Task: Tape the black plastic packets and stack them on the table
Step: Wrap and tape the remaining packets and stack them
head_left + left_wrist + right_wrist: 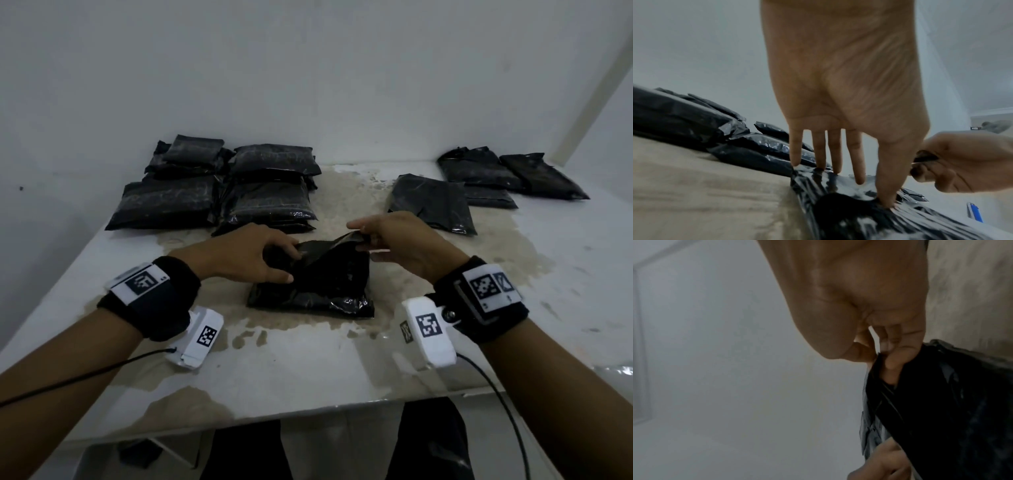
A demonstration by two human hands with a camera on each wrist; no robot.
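A black plastic packet point(318, 287) lies on the table point(308, 373) in front of me. My left hand point(289, 262) presses down on the packet's left part with straight fingers and thumb; the left wrist view shows the fingertips point(859, 180) resting on the crinkled plastic point(849, 214). My right hand point(361, 234) pinches the packet's flap point(342, 240) and holds it lifted off the packet's top right corner. In the right wrist view, thumb and fingers point(892, 360) clamp the black flap point(941, 402). No tape shows clearly in any view.
A stack of several black packets point(219, 185) sits at the back left against the wall. More black packets point(479, 178) lie at the back right. A small blue object point(974, 212) lies on the table right of the packet. The table's front edge is close to me.
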